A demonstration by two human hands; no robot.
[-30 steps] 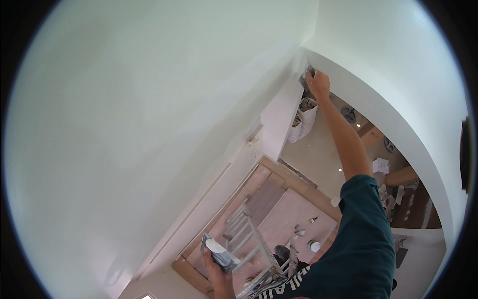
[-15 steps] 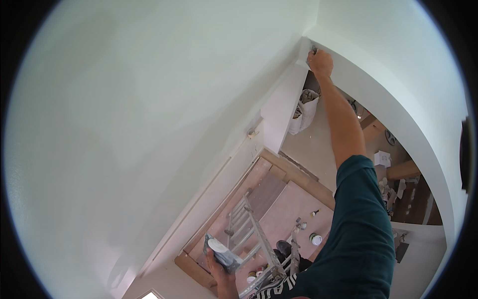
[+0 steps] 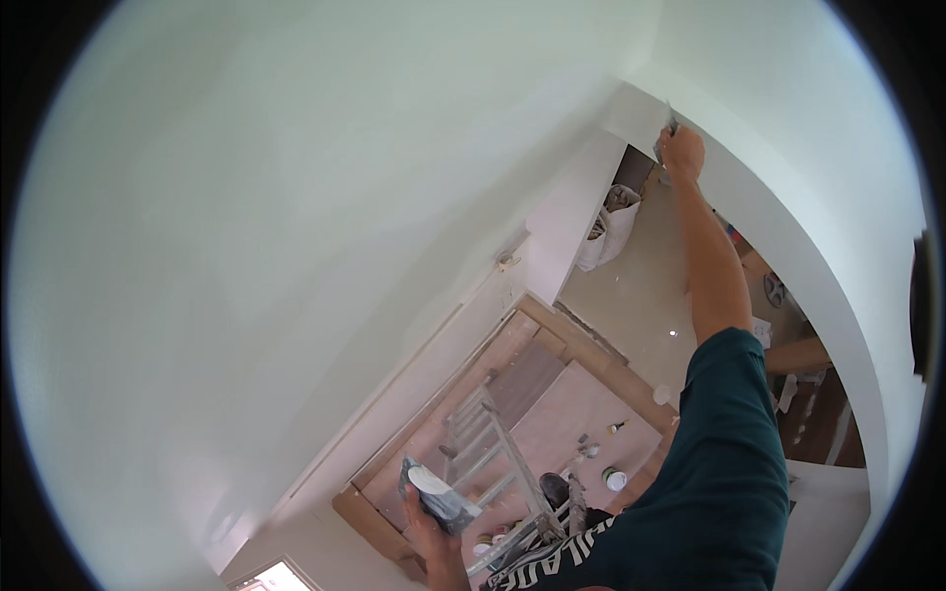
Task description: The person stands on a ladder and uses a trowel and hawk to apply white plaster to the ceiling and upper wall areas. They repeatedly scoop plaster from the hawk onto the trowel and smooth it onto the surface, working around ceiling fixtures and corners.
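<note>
High up, at the edge where the white wall [image 3: 296,197] meets the pale curved beam [image 3: 788,217], my right hand [image 3: 682,154] is closed round a putty knife [image 3: 672,123]. Its thin blade points upward against the beam, and most of its handle is hidden by my fingers. Low down, my left hand [image 3: 426,532] grips a grey putty board [image 3: 455,514] from its side. A white mound of putty [image 3: 430,483] lies on the board.
A metal stepladder [image 3: 512,453] stands below me. On the floor are a white-lidded tub [image 3: 615,480], small containers and tools. Filled white sacks [image 3: 613,229] lean beyond a wall edge. Beneath the beam are wooden boards [image 3: 800,357] and a brown panel [image 3: 823,419].
My right hand has moved right along the beam with the putty knife, away from the corner. My left hand and the putty board stay nearly in place. The view has shifted slightly.
</note>
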